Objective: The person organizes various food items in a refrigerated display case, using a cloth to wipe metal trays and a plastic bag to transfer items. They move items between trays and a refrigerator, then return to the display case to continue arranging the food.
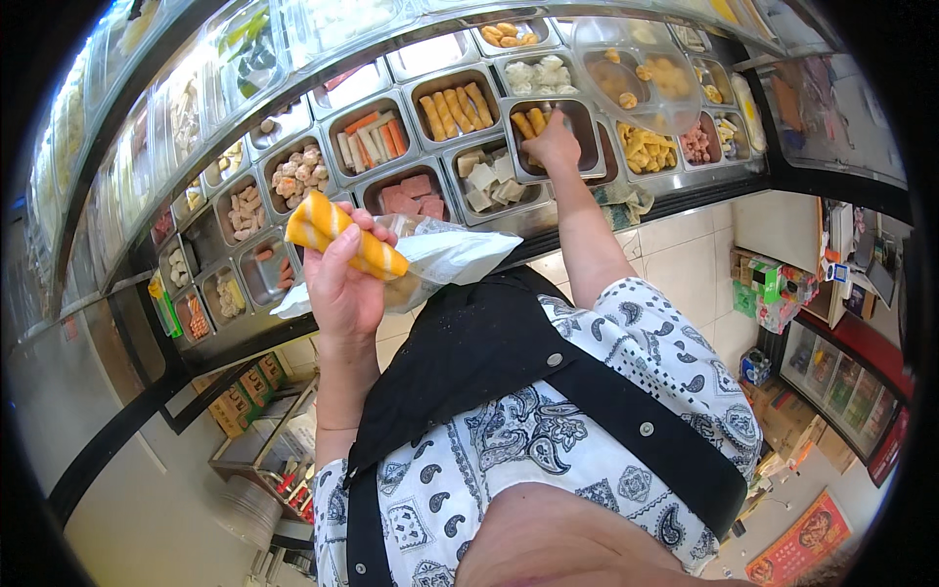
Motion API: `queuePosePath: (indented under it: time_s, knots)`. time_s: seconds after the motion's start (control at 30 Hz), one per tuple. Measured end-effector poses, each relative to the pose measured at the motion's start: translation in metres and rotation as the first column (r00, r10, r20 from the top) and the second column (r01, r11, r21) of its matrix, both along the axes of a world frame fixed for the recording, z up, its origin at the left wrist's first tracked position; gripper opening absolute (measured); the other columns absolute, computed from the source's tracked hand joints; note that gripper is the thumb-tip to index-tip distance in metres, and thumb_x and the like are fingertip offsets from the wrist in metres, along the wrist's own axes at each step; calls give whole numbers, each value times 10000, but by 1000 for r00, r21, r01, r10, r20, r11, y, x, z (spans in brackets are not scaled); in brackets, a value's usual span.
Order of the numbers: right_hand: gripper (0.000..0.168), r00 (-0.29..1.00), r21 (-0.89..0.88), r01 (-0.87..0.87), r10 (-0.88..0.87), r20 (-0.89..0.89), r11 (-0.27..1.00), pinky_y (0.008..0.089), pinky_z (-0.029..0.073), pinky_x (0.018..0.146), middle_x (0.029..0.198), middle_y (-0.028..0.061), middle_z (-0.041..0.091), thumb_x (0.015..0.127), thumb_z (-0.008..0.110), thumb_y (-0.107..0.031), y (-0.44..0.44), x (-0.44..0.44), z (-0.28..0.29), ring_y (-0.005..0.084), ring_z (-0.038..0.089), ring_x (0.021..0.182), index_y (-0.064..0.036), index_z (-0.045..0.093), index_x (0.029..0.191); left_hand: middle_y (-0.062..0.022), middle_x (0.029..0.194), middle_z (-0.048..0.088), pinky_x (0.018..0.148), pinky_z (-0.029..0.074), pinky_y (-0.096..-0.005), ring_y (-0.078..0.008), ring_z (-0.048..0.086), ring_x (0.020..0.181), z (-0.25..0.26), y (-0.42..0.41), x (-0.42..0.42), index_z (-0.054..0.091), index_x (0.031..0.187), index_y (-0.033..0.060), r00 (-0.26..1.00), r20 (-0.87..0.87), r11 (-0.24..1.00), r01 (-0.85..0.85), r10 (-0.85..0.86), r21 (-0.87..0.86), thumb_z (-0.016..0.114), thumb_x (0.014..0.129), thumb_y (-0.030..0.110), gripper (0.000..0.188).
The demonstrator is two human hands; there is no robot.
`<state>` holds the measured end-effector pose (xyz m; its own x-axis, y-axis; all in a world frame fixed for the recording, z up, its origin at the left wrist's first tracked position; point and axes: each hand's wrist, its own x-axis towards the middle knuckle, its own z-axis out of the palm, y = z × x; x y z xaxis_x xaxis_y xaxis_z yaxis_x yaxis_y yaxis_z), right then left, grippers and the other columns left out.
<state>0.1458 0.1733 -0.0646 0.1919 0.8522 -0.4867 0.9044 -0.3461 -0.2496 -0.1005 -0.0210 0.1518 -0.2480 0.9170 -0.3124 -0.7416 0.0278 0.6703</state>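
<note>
My left hand (pixel 341 275) grips a yellow roll with pale stripes (pixel 323 224), held above the front row of steel pans. A clear plastic bag (pixel 469 253) with a white part spreads out beside and behind that hand. To the right, my right hand (pixel 555 143) reaches into a steel pan (pixel 587 150) that overlaps its neighbours. Similar yellow rolls (pixel 532 121) lie in it at the fingertips. Whether the fingers are closed on one is hidden. Just left of this pan is a pan of pale tofu-like blocks (pixel 488 180).
Neighbouring pans hold striped rolls (pixel 455 110), crab sticks (pixel 373 139), pink meat slabs (pixel 412 198) and yellow folded pieces (pixel 645 147). A clear round lid (pixel 634 70) lies over pans at the back right. A cloth (pixel 623 202) rests on the front edge. Clear bins (pixel 249 55) line the shelf above.
</note>
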Motion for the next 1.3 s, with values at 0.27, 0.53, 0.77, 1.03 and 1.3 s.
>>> queuePosePath:
  time_s: [0.27, 0.53, 0.77, 1.03, 1.3]
  knots:
    - [788, 919, 321, 92, 44, -392, 942, 380, 475, 811, 1026, 161, 609, 518, 726, -350, 3, 5, 36, 309, 600, 945, -84, 420, 1193, -77, 927, 514, 801, 428, -391, -198, 506, 834, 6, -24, -31, 452, 1098, 50, 997, 10, 993, -81, 80, 91, 506, 820, 59, 283]
    - [848, 868, 307, -230, 337, -364, 924, 360, 467, 833, 1077, 184, 584, 534, 751, -384, 49, -117, 21, 308, 587, 976, -17, 398, 1212, -58, 972, 488, 874, 373, -386, -187, 466, 870, 10, -65, -73, 428, 1130, 72, 965, 73, 953, -261, 252, 154, 478, 855, 91, 280]
    - [782, 915, 201, -296, 337, -223, 934, 365, 461, 843, 1077, 195, 583, 577, 765, -366, 67, -140, -70, 314, 573, 1006, -43, 420, 1200, -59, 980, 500, 863, 380, -377, -188, 470, 881, 1, -99, -95, 465, 1117, 59, 901, 72, 897, -432, 427, 92, 488, 854, 74, 264]
    - [699, 949, 92, -209, 225, -222, 973, 373, 449, 867, 1074, 245, 571, 591, 738, -360, 82, -138, -60, 337, 564, 1012, 55, 473, 1087, -63, 978, 511, 864, 384, -372, -194, 473, 885, -13, -111, -110, 481, 1109, 57, 879, 88, 873, -477, 469, 104, 500, 857, 76, 254]
    - [474, 958, 197, -266, 282, -58, 944, 391, 462, 830, 1023, 265, 587, 699, 585, -186, 93, -128, -58, 368, 569, 989, 69, 472, 1082, -74, 965, 505, 851, 385, -373, -199, 471, 877, -14, -109, -113, 461, 1112, 51, 850, 82, 849, -526, 521, 56, 506, 845, 53, 271]
